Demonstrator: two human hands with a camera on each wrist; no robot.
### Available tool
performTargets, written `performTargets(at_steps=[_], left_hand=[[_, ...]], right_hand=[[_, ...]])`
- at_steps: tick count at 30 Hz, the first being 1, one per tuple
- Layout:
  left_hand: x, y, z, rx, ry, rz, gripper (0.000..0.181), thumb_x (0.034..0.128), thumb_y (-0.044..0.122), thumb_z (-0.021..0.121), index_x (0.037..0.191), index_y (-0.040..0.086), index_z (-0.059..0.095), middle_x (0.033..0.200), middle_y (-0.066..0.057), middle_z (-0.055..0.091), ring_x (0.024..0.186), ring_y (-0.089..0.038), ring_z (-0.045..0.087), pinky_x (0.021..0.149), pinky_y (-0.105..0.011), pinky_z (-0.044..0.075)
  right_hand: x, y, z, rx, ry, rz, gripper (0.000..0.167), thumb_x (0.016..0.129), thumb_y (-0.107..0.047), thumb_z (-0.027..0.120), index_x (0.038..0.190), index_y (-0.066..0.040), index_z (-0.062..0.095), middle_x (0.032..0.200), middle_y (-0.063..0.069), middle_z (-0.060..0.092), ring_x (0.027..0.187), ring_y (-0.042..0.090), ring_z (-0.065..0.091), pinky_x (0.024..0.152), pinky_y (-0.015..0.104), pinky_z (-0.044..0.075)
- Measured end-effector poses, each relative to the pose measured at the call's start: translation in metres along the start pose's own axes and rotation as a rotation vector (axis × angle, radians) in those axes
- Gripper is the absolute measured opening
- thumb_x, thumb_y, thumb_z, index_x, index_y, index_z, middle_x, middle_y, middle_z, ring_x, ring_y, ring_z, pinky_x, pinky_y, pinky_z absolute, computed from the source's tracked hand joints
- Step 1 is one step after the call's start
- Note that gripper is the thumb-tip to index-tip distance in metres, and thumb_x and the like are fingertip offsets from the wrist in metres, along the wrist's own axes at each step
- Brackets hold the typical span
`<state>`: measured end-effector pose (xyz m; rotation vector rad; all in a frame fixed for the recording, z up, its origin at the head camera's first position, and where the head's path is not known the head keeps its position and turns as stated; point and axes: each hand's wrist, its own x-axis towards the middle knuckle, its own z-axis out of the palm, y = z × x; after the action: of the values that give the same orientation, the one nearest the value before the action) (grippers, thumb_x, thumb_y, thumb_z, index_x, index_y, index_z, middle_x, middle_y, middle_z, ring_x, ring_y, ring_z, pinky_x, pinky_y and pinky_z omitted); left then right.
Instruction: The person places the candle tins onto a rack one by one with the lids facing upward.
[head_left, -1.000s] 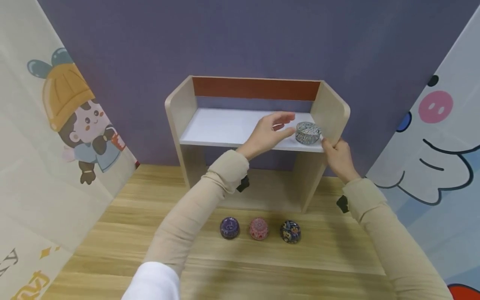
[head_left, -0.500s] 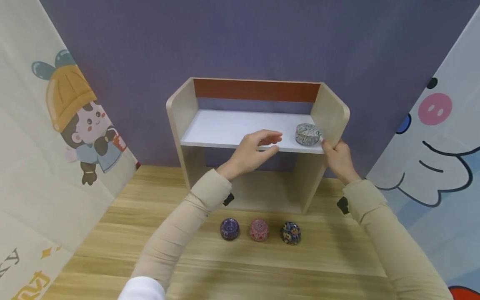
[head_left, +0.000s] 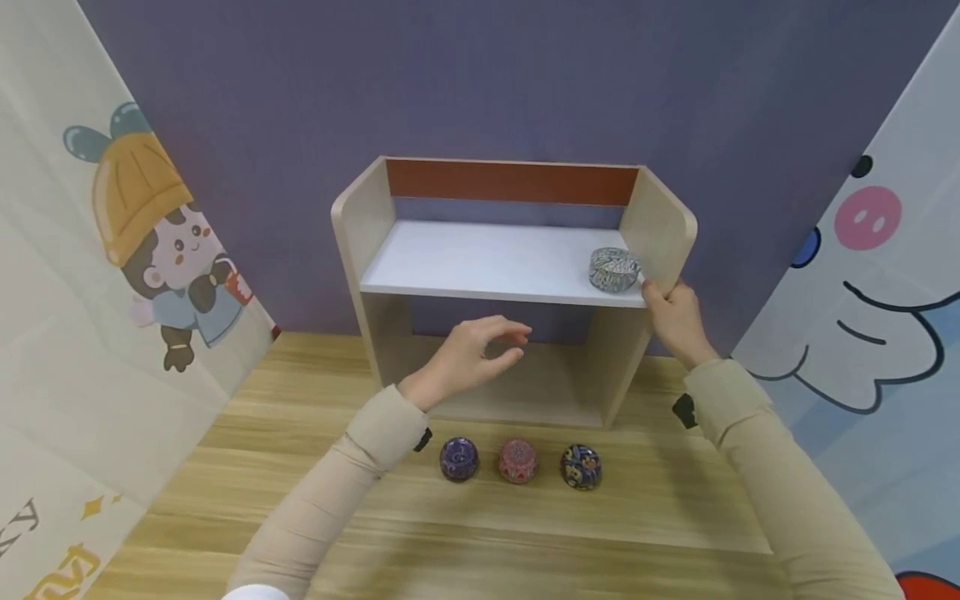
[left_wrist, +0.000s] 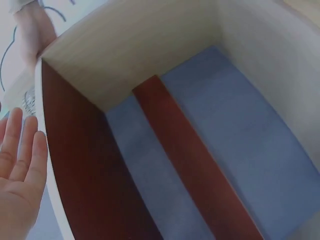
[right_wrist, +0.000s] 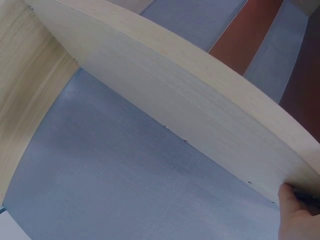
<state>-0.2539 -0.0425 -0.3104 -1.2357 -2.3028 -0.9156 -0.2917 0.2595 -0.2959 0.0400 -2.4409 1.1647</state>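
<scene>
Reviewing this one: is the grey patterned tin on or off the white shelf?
On: the tin sits on the white shelf, near the right side panel.

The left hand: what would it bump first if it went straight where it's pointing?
Probably the flat white shelf board, at its front edge near the round grey-patterned container, though depth is unclear.

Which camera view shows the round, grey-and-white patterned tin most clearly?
The head view: the round, grey-and-white patterned tin appears unobstructed there, top and side, on the flat white shelf. The left wrist view shows only a small patterned part beyond the shelf's edge; in the right wrist view I cannot make it out.
</scene>
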Motion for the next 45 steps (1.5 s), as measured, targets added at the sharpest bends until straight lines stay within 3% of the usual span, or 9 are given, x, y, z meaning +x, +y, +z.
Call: performTargets(at_steps=[10,19,25,34,41,45], left_hand=[[-0.034,-0.005,0.011,0.177,-0.212,0.027,0.027,0.0869,0.015,0.061,0.114,0.009,0.062,0.107,-0.001,0.064,0.094,-0.012,0.062,0.084,-0.02,0.051],[-0.054,-0.008,0.018,0.303,-0.26,0.103,0.029,0.0836,0.014,0.064,0.113,0.011,0.062,0.109,0.0,0.062,0.095,-0.013,0.062,0.085,-0.024,0.051],[-0.07,-0.01,0.026,0.4,-0.35,0.17,0.025,0.0843,0.016,0.063,0.109,0.01,0.063,0.106,0.0,0.064,0.095,-0.013,0.062,0.082,-0.025,0.053],[-0.093,-0.019,0.039,0.527,-0.451,0.248,0.028,0.0819,0.019,0.064,0.109,0.009,0.064,0.113,-0.003,0.064,0.104,-0.017,0.06,0.092,-0.028,0.049],[-0.106,-0.026,0.047,0.646,-0.444,0.359,0.021,0.0825,0.014,0.062,0.104,0.014,0.066,0.11,0.0,0.065,0.102,-0.015,0.061,0.09,-0.027,0.05],[-0.113,-0.03,0.052,0.761,-0.495,0.396,0.022,0.0805,0.017,0.066,0.102,0.017,0.066,0.111,0.002,0.065,0.104,-0.014,0.06,0.09,-0.025,0.049]], right_hand=[[0.0,0.001,0.0,0.002,-0.002,-0.009,0.039,0.094,-0.03,0.038,0.097,0.008,0.049,0.085,0.019,0.049,0.078,0.028,0.043,0.064,0.032,0.035],[0.0,0.0,0.001,0.013,-0.001,-0.002,0.04,0.094,-0.031,0.038,0.097,0.007,0.049,0.083,0.018,0.047,0.078,0.028,0.043,0.064,0.031,0.035],[0.0,0.0,0.0,0.011,-0.009,0.003,0.042,0.094,-0.032,0.037,0.1,0.009,0.049,0.088,0.02,0.049,0.081,0.029,0.044,0.066,0.032,0.035],[-0.001,0.001,0.0,0.01,-0.02,0.009,0.044,0.095,-0.033,0.037,0.103,0.009,0.049,0.09,0.02,0.05,0.082,0.029,0.044,0.067,0.031,0.036],[-0.001,0.002,0.001,0.011,-0.011,0.004,0.043,0.095,-0.032,0.037,0.1,0.008,0.049,0.088,0.019,0.049,0.08,0.028,0.044,0.066,0.031,0.035],[0.0,0.002,0.001,0.012,-0.008,-0.004,0.041,0.095,-0.032,0.037,0.097,0.007,0.049,0.087,0.018,0.049,0.08,0.028,0.043,0.066,0.031,0.035]])
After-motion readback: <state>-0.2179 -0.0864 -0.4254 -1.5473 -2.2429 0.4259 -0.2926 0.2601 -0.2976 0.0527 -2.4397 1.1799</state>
